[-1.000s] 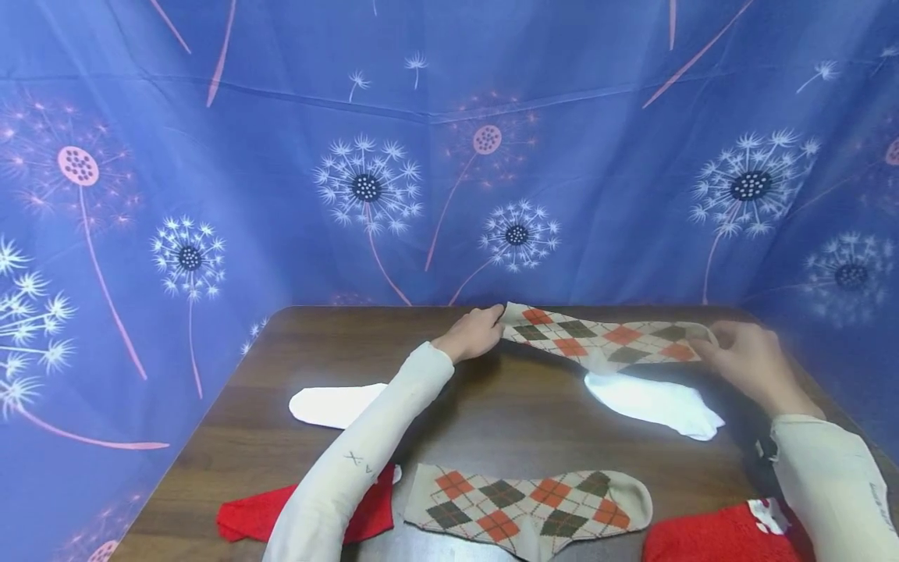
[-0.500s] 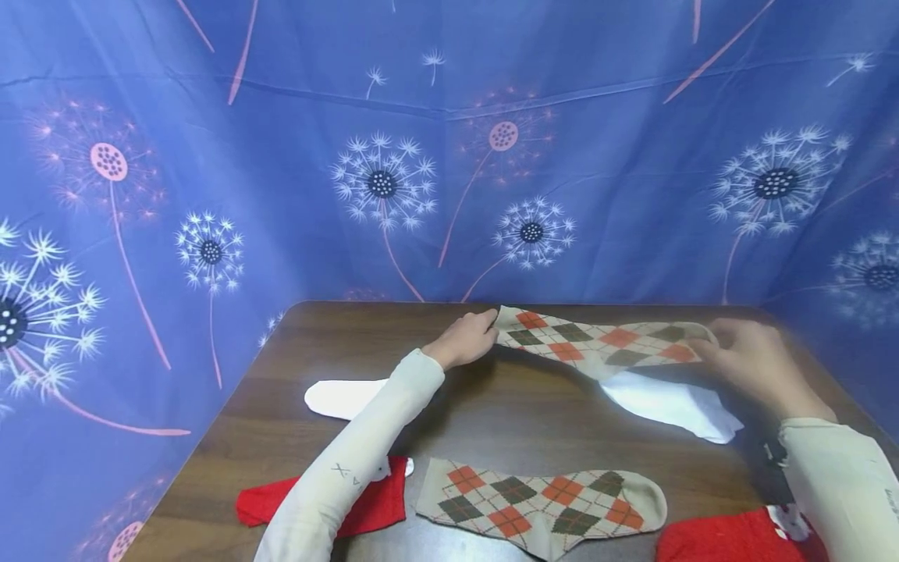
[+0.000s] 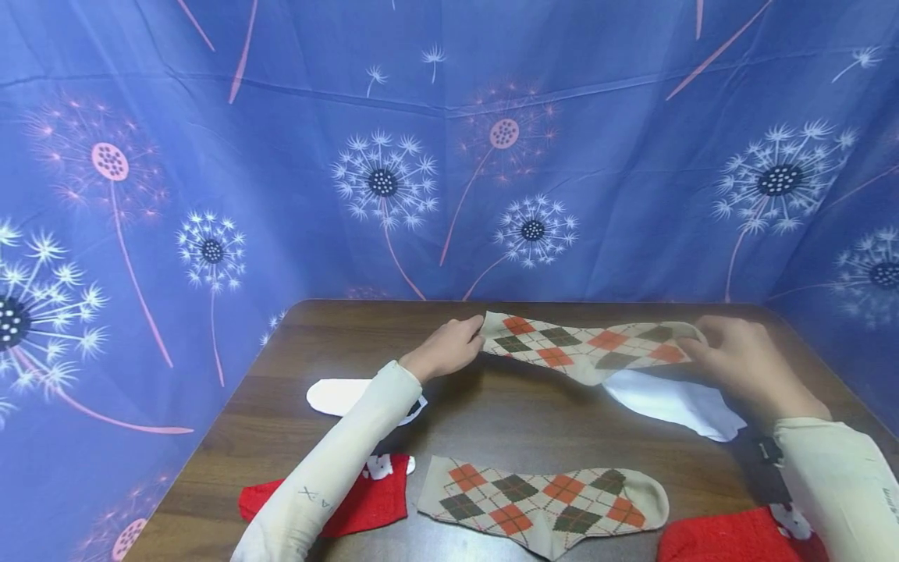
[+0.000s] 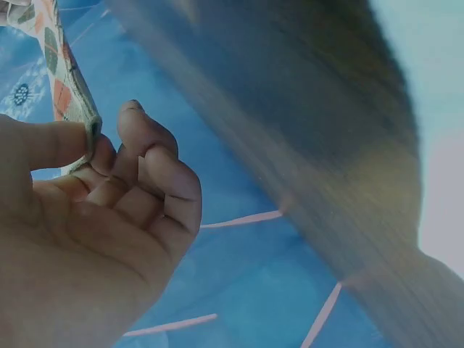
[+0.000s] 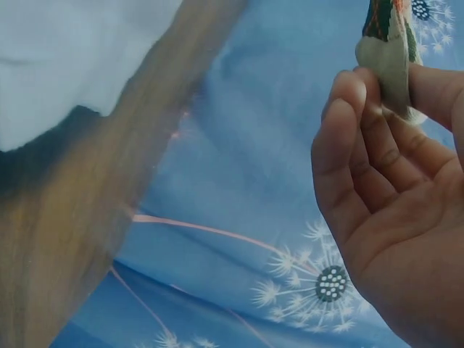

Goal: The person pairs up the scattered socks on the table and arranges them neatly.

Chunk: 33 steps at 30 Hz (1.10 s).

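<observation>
An argyle sock [image 3: 555,343] in beige, orange and dark green is stretched sideways between my two hands over the far part of the table. My left hand [image 3: 449,347] pinches its cuff between thumb and fingers, as the left wrist view shows at the cuff edge [image 4: 93,130]. At the other end, my right hand [image 3: 751,363] pinches the beige toe [image 5: 388,72]. Nearer the front lies a second argyle sock [image 3: 541,503], flat, with its toe to the right. Just below the held sock is a white sock [image 3: 674,404], partly overlapped by it in the head view.
Another white sock [image 3: 337,396] lies at left, partly behind my left sleeve. A red sock [image 3: 372,499] is under that forearm, and a second red one [image 3: 730,538] sits at the front right. Beyond the wooden table [image 3: 492,429] hangs a blue dandelion-print cloth [image 3: 449,156].
Both hands have moved slightly left with the held argyle sock, its cuff end dropping a little. The whole head view shifted earlier. The socks on the table stay in place.
</observation>
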### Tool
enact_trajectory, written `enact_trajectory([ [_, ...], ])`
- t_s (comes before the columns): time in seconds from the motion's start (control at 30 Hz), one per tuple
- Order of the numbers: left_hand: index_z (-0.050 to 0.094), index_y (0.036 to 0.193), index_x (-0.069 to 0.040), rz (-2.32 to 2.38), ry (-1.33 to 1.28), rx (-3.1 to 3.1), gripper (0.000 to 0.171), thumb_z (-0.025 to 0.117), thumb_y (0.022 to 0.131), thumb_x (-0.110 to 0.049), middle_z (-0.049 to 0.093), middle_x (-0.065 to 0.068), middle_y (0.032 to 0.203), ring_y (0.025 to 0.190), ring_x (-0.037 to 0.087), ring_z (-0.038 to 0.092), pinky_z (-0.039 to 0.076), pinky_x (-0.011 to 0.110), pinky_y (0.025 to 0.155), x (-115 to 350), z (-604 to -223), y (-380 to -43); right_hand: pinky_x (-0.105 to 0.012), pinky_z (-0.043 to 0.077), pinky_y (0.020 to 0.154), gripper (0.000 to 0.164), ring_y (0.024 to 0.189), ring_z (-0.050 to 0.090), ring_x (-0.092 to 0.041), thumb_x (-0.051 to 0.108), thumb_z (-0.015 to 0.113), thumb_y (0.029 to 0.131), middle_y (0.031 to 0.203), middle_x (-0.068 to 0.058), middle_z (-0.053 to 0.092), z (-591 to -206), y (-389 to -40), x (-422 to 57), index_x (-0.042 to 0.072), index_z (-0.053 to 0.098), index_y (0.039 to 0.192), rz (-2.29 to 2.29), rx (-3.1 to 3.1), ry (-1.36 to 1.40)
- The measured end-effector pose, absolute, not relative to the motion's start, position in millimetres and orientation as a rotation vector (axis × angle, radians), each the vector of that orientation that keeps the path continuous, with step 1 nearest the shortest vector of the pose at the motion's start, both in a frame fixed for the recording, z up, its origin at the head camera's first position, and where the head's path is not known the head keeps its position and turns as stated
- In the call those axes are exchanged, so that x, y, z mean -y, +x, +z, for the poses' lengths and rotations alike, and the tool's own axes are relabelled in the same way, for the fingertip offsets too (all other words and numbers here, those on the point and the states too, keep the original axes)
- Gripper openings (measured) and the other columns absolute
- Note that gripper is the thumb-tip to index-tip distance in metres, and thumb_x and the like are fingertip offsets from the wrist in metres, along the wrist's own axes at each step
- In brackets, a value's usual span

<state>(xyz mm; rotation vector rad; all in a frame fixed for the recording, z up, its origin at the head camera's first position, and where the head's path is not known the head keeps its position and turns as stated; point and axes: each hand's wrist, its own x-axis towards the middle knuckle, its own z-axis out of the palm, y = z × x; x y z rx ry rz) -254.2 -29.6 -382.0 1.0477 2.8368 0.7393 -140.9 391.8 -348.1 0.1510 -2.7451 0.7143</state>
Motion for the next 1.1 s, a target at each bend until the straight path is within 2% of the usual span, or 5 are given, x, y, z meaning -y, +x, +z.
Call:
enact_trajectory([
  [0.13, 0.047, 0.093, -0.014, 0.73, 1.066, -2.843, 0.013, 0.042, 0.104, -0.019, 0.043, -0.003, 0.069, 0.056, 0.009, 0.039, 0.035, 0.027, 0.053, 38, -379, -245, -0.031, 0.037, 0.051, 0.037, 0.055, 0.046, -0.015, 0.042, 0.061, 0.098, 0.065, -0.004, 0.052, -343, -137, -387, 0.011, 0.059, 0.077, 0.766, 2.792, 0.147],
  [0.33, 0.048, 0.092, -0.014, 0.723, 1.067, -2.858, 0.013, 0.044, 0.103, -0.02, 0.043, -0.003, 0.068, 0.058, 0.01, 0.041, 0.037, 0.028, 0.055, 51, -378, -236, -0.032, 0.037, 0.05, 0.04, 0.055, 0.044, -0.015, 0.044, 0.062, 0.097, 0.064, -0.005, 0.048, -337, -132, -377, 0.01, 0.055, 0.077, 0.825, 2.853, 0.177],
  [0.67, 0.046, 0.088, -0.014, 0.749, 1.069, -2.847, 0.016, 0.046, 0.103, -0.021, 0.043, -0.002, 0.065, 0.054, 0.008, 0.037, 0.035, 0.027, 0.053, 71, -376, -223, -0.03, 0.033, 0.049, 0.04, 0.053, 0.038, -0.012, 0.037, 0.066, 0.096, 0.062, -0.002, 0.041, -336, -131, -368, 0.01, 0.048, 0.073, 0.783, 2.869, 0.277],
  [0.9, 0.047, 0.087, -0.016, 0.756, 1.06, -2.828, 0.017, 0.048, 0.103, -0.022, 0.046, -0.001, 0.063, 0.052, 0.008, 0.038, 0.037, 0.027, 0.053, 80, -375, -209, -0.031, 0.032, 0.049, 0.042, 0.052, 0.037, -0.012, 0.041, 0.066, 0.095, 0.06, 0.0, 0.04, -326, -127, -364, 0.012, 0.047, 0.071, 0.732, 2.889, 0.28],
  [1.1, 0.044, 0.085, -0.015, 0.738, 1.065, -2.805, 0.02, 0.049, 0.103, -0.023, 0.043, -0.001, 0.062, 0.053, 0.008, 0.034, 0.035, 0.026, 0.053, 86, -375, -197, -0.031, 0.033, 0.05, 0.042, 0.053, 0.039, -0.012, 0.04, 0.068, 0.094, 0.058, 0.001, 0.04, -325, -123, -361, 0.013, 0.047, 0.069, 0.795, 2.879, 0.299],
])
